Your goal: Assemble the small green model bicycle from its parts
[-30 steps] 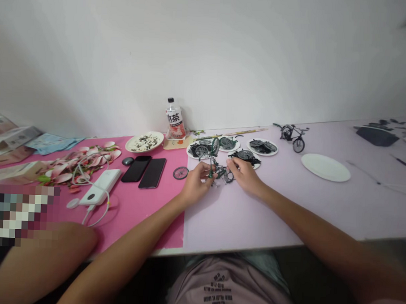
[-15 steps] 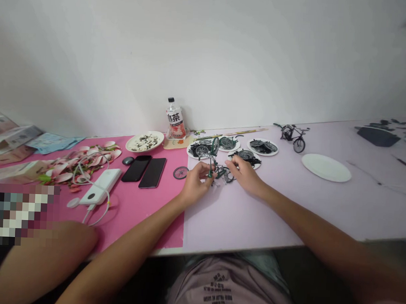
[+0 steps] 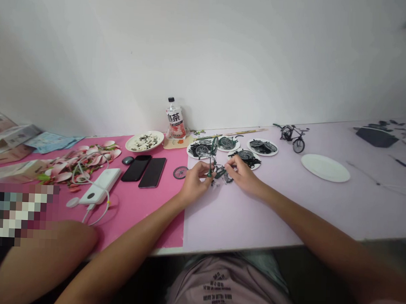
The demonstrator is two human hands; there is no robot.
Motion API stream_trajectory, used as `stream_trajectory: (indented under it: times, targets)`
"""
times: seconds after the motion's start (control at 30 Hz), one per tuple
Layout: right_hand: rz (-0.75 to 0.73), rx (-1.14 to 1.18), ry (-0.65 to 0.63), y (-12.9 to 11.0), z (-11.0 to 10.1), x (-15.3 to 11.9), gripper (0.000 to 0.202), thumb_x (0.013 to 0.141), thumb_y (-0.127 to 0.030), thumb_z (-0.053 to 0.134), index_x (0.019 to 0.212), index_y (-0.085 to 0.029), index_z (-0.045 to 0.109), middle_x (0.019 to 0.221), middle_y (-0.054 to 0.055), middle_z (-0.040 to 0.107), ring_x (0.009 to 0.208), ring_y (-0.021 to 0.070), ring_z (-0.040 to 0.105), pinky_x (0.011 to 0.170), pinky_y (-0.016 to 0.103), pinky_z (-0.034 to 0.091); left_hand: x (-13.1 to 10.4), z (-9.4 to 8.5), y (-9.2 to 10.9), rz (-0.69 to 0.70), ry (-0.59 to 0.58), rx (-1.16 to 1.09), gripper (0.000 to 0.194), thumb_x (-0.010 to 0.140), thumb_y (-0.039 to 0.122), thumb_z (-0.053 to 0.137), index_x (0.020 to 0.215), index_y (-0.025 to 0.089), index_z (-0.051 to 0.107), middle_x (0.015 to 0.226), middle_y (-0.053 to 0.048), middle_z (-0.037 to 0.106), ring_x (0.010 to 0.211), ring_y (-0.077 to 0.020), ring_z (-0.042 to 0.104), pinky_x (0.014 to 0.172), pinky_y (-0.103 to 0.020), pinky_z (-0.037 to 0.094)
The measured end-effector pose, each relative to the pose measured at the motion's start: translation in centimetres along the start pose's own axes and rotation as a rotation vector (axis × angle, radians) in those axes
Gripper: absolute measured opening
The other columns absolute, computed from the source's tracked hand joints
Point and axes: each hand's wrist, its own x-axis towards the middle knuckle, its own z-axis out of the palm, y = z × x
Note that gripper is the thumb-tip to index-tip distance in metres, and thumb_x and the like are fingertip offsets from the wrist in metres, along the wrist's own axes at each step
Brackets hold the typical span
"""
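Observation:
Pinched in my left hand point(image 3: 197, 181) is a small dark green toy bicycle frame point(image 3: 210, 171), with one wheel standing up above my fingers. My right hand point(image 3: 244, 175) is closed at the right side of the same toy, fingertips together; whatever they pinch is too small to make out. Between the hands, more green and grey bicycle parts point(image 3: 226, 177) show low over the table. A loose dark wheel point(image 3: 180, 172) lies on the pink surface left of my left hand. Just behind the hands are plates of wheels and dark parts point(image 3: 263, 147).
A finished-looking toy bicycle point(image 3: 293, 138) stands at the back right, near an empty white plate point(image 3: 325, 168). Leftward are two phones point(image 3: 152, 172), a power bank point(image 3: 100, 186), petal-like pieces point(image 3: 64, 168), a bottle point(image 3: 175, 119) and a person's arm point(image 3: 43, 261).
My right hand has shifted slightly, its fingertips now lower and closer to the toy's right side. My left hand keeps its hold in nearly the same place.

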Motion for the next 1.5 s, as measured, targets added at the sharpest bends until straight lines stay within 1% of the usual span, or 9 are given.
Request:
stream_trajectory:
  times: [0.27,0.43,0.7,0.8,1.0,1.17,1.23,1.4,1.5]
  targets:
    - [0.058,0.002,-0.013,-0.20,-0.09,0.12,0.058,0.101,-0.068,0.037,0.065,-0.023,0.049,0.058,0.000,0.055,0.056,0.0166,0.049,0.061,0.031,0.040,0.01,-0.03,0.19,0.018,-0.020,-0.020,0.024,0.089,0.033,0.073,0.099,0.019,0.056,0.117,-0.013,0.075,0.106,-0.0219,0.075,0.093,-0.037,0.061]
    - [0.083,0.021,0.012,-0.32,0.01,-0.08,0.054,0.100,-0.067,0.039,0.074,-0.023,0.055,0.061,-0.001,0.055,0.057,0.0164,0.050,0.059,0.030,0.039,-0.04,0.03,0.39,0.025,-0.037,-0.006,0.023,0.088,0.030,0.073,0.098,0.019,0.055,0.117,-0.012,0.075,0.106,-0.0225,0.075,0.093,-0.039,0.062]
    - [0.035,-0.089,0.058,-0.09,-0.01,0.15,0.060,0.101,-0.068,0.035,0.060,-0.024,0.037,0.053,-0.001,0.044,0.054,0.0154,0.041,0.055,0.031,0.031,-0.15,0.12,0.36,0.025,-0.027,0.045,0.022,0.089,0.030,0.072,0.099,0.020,0.056,0.118,-0.011,0.075,0.106,-0.0229,0.075,0.091,-0.039,0.062]
    - [0.017,-0.071,0.050,-0.18,0.10,0.15,0.054,0.100,-0.065,0.041,0.065,-0.024,0.037,0.056,-0.003,0.043,0.056,0.0151,0.040,0.056,0.030,0.032,-0.10,0.11,0.20,0.013,-0.024,0.047,0.022,0.089,0.031,0.072,0.099,0.020,0.057,0.116,-0.011,0.076,0.107,-0.0236,0.075,0.091,-0.039,0.062]
    - [0.011,0.003,0.033,0.07,0.43,0.09,0.033,0.097,-0.056,0.052,0.086,-0.025,0.048,0.081,0.001,0.062,0.075,0.0196,0.057,0.072,0.031,0.045,0.02,0.01,0.20,-0.010,-0.002,0.059,0.022,0.090,0.035,0.071,0.099,0.020,0.057,0.115,-0.011,0.075,0.106,-0.0236,0.074,0.091,-0.039,0.062]
    - [-0.004,0.034,0.016,0.37,0.58,-0.12,0.027,0.099,-0.053,0.052,0.103,-0.026,0.049,0.100,0.005,0.067,0.090,0.0221,0.063,0.080,0.032,0.048,0.04,0.08,0.30,-0.024,0.007,0.047,0.025,0.091,0.037,0.071,0.100,0.020,0.056,0.115,-0.012,0.075,0.107,-0.0240,0.074,0.089,-0.039,0.062]
    - [0.022,0.008,0.010,0.33,0.49,-0.17,0.030,0.101,-0.054,0.048,0.102,-0.025,0.052,0.096,0.005,0.069,0.085,0.0216,0.064,0.078,0.032,0.047,0.01,0.11,0.34,-0.023,0.005,0.043,0.025,0.091,0.037,0.071,0.099,0.020,0.055,0.116,-0.012,0.075,0.108,-0.0242,0.074,0.089,-0.039,0.062]
    - [0.078,-0.100,-0.054,0.20,0.17,-0.07,0.058,0.106,-0.060,0.026,0.070,-0.023,0.052,0.064,0.002,0.059,0.063,0.0191,0.056,0.068,0.032,0.040,-0.08,0.11,0.52,-0.015,-0.002,0.046,0.024,0.091,0.036,0.070,0.099,0.019,0.055,0.119,-0.014,0.074,0.109,-0.0244,0.074,0.089,-0.038,0.062]
    - [0.033,-0.121,-0.038,0.07,0.19,-0.03,0.054,0.106,-0.058,0.030,0.070,-0.023,0.050,0.061,0.001,0.056,0.061,0.0179,0.052,0.065,0.032,0.037,-0.09,0.09,0.54,-0.021,-0.009,0.050,0.025,0.091,0.036,0.071,0.100,0.019,0.055,0.120,-0.014,0.074,0.110,-0.0250,0.074,0.088,-0.037,0.062]
